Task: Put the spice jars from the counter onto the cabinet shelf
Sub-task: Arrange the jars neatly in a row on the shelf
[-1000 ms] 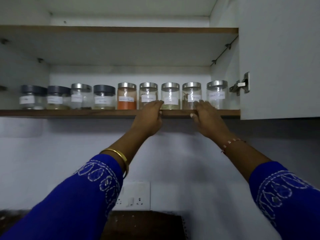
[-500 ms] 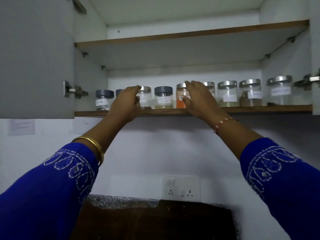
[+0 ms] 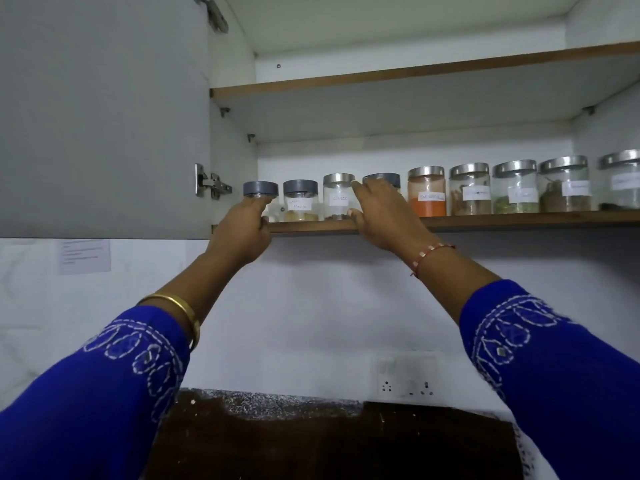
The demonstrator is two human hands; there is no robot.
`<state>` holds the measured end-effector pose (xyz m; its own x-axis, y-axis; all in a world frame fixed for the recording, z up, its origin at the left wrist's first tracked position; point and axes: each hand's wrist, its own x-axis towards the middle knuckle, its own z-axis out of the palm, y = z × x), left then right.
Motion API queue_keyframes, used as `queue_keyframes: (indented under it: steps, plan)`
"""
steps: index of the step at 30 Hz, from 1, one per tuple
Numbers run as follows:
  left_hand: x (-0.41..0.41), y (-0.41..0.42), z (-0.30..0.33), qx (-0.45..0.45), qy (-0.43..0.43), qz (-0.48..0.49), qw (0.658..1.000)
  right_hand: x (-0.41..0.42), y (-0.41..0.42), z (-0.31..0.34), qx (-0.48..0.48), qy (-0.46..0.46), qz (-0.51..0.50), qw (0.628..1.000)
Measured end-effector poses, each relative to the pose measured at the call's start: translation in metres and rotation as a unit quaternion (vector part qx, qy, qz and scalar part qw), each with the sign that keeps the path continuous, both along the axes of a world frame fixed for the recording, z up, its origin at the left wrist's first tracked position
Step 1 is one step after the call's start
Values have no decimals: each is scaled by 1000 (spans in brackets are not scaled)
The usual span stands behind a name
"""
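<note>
Several labelled glass spice jars stand in a row on the lower cabinet shelf [image 3: 519, 220]. My left hand [image 3: 242, 230] curls around the leftmost grey-lidded jar [image 3: 260, 188], thumb at the shelf edge. My right hand [image 3: 381, 213] covers the fourth jar [image 3: 388, 177], whose grey lid shows above my fingers. Between my hands stand a grey-lidded jar [image 3: 300, 202] and a steel-lidded jar [image 3: 338, 199]. To the right of my right hand are an orange-powder jar [image 3: 426, 195] and several steel-lidded jars [image 3: 516, 188].
The grey cabinet door [image 3: 104, 116] hangs open at the left on its hinge [image 3: 211, 185]. An upper shelf [image 3: 415, 74] sits above the jars. Below are a wall socket [image 3: 408, 379], a paper note [image 3: 85, 256] and the dark counter [image 3: 329, 438].
Both hands have slid left along the row, from the jars right of the orange one to the leftmost and fourth jars. The view has swung left with them.
</note>
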<state>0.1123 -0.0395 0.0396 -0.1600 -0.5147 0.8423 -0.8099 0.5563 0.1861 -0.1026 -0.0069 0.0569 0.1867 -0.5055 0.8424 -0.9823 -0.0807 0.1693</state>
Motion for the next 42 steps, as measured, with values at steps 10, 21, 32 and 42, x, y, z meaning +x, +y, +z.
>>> queue_keyframes:
  steps: [10,21,32,42]
  plan:
    - [4,-13,-2,36,21,27,999,6,-18,3,15,44,25,999]
    - [26,-30,3,64,8,47,997,32,-49,-4,120,12,37,992]
    - [30,-116,19,107,-40,-20,993,67,-121,22,201,-155,60,965]
    - [5,-171,51,216,-122,-27,968,80,-180,50,266,-165,-16,950]
